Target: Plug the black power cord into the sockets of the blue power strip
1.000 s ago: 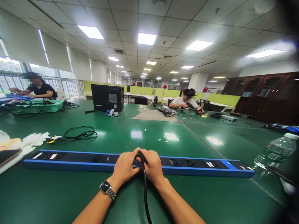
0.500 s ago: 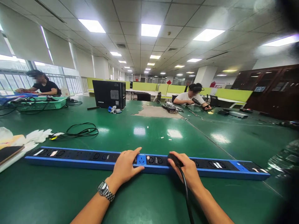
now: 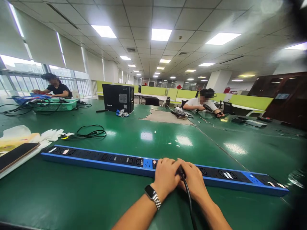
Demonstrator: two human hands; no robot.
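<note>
A long blue-and-black power strip [image 3: 100,161] lies across the table in front of me, with rows of sockets facing up. My right hand [image 3: 194,179] is closed around a black plug [image 3: 180,171] held at the strip just right of its middle. From the plug a thick black cable [image 3: 189,201] runs down toward me. My left hand [image 3: 166,175], wearing a wristwatch [image 3: 153,195], grips the strip right beside the plug, its fingers curled over the far edge and touching the right hand. Both hands hide the sockets beneath them and the plug's front.
Left of the strip are a phone [image 3: 18,155], white gloves [image 3: 51,134] and a coiled black cable [image 3: 92,131]. Farther back stand a black computer case [image 3: 117,98] and a green basket [image 3: 56,106] of cables. A clear plastic bottle [image 3: 296,177] lies right. Two people sit across the table.
My left hand has slid right along the strip and now meets my right hand at the plug. The right hand keeps the plug in the same place. The view has shifted slightly.
</note>
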